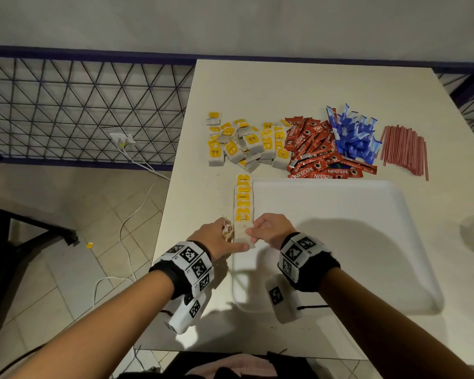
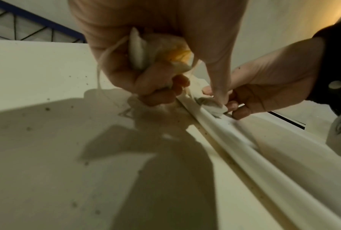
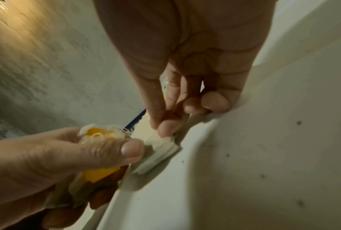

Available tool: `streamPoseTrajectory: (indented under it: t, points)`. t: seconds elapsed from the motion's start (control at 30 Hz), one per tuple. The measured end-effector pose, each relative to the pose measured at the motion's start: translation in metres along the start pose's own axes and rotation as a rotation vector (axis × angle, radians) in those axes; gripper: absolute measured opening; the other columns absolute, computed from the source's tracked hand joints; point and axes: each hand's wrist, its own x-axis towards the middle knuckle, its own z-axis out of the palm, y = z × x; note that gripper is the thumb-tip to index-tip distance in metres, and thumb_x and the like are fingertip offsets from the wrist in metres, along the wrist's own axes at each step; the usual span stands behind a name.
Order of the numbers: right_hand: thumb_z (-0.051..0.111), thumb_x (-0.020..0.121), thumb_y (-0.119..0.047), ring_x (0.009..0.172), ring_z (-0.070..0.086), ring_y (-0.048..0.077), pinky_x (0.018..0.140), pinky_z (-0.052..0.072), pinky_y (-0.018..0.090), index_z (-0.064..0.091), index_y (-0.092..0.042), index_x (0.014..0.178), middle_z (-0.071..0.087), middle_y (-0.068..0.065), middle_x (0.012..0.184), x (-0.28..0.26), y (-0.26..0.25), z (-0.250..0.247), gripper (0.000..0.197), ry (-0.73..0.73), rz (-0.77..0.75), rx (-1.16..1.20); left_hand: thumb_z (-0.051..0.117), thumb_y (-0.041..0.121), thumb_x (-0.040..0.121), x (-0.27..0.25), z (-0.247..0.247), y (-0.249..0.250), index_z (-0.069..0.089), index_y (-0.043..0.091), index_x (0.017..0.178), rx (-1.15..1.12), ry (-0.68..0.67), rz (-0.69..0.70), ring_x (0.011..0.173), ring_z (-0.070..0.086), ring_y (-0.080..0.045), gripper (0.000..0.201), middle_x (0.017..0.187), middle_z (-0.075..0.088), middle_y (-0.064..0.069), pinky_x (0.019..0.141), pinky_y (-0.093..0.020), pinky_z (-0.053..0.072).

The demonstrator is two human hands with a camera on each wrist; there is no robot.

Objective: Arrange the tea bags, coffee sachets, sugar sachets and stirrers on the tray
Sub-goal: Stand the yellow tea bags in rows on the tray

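Both hands meet at the near left edge of the white tray [image 1: 340,242]. Her left hand [image 1: 212,237] clutches a small bunch of tea bags [image 2: 161,51] in curled fingers, strings trailing loose, its thumb stretched onto the tea bag [image 1: 242,236] being laid down. Her right hand [image 1: 270,228] pinches that same bag between thumb and forefinger, flat against the tray's rim. It forms the near end of a row of tea bags [image 1: 243,198], overlapped like shingles, whose long axis runs straight away from her along the tray's left side, yellow tags up. Beyond the tray on the table [image 1: 257,86] lie, left to right, a loose heap of tea bags [image 1: 246,140], red coffee sachets [image 1: 318,149], blue sugar sachets [image 1: 353,135] and pink stirrers [image 1: 404,149], the stirrers lying roughly parallel, pointing away from her.
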Motion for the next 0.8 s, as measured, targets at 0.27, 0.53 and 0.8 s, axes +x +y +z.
streamPoseTrajectory:
  t: [0.27,0.53,0.8]
  points:
    - [0.066,0.083,-0.025,0.056,0.046,0.001,0.055,0.034,0.018,0.049,-0.024,0.074,0.063,-0.006,0.066,-0.004,-0.002,-0.003,0.019,0.006,0.043,0.04,0.07,0.044,0.077,0.002,0.0,0.001,0.047,0.018,0.122,0.055,0.004,0.005,0.103,0.056,-0.022,0.057,0.116,0.06,-0.003,0.086,-0.029,0.044]
    - [0.068,0.08,-0.029,0.058,0.047,0.009,0.056,0.037,0.021,0.049,-0.023,0.079,0.067,-0.003,0.069,-0.009,-0.002,-0.005,0.019,0.007,0.049,0.079,0.073,0.041,0.075,0.002,-0.002,-0.004,0.052,0.019,0.11,-0.08,0.022,0.015,0.088,0.054,-0.017,0.046,0.096,0.059,0.002,0.076,-0.024,0.043]
    - [0.071,0.079,-0.017,0.064,0.05,0.009,0.06,0.039,0.018,0.056,-0.022,0.089,0.056,0.002,0.082,-0.025,-0.025,-0.023,0.018,-0.098,-0.203,0.101,0.067,0.0,0.077,-0.004,-0.021,-0.005,0.047,0.003,0.097,-0.861,-0.324,0.114,0.051,0.061,-0.013,0.028,0.063,0.066,-0.006,0.052,-0.028,0.057]
